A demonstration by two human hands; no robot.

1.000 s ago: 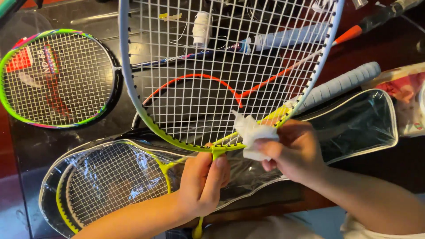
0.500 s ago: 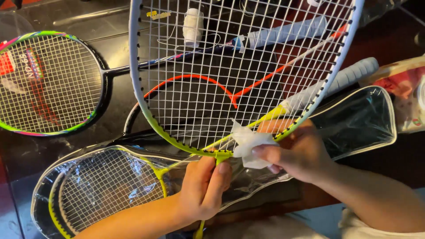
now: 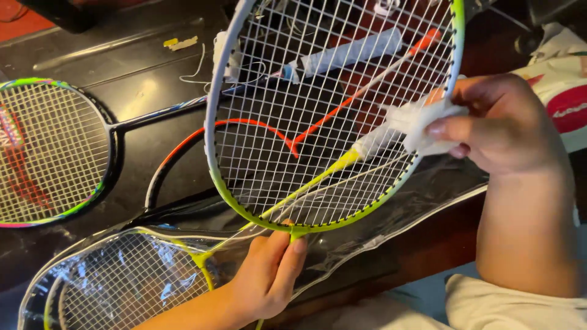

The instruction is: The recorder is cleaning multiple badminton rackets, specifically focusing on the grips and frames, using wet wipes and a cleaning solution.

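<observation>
While the left hand (image 3: pixel 266 278) pinches the throat of the white-and-lime badminton racket (image 3: pixel 293 229), fingers closed round it to keep the head raised above the dark tabletop (image 3: pixel 140 98), the right hand (image 3: pixel 495 122) presses a folded white wipe (image 3: pixel 422 122) against the frame's right rim, fingers curled shut on it. A second ago that wipe sat low by the throat; it has since travelled up the rim.

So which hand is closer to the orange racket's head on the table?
Left. The left hand grips the raised racket's throat just below the orange racket head; the right hand is farther right, wiping the rim with a white cloth.
</observation>
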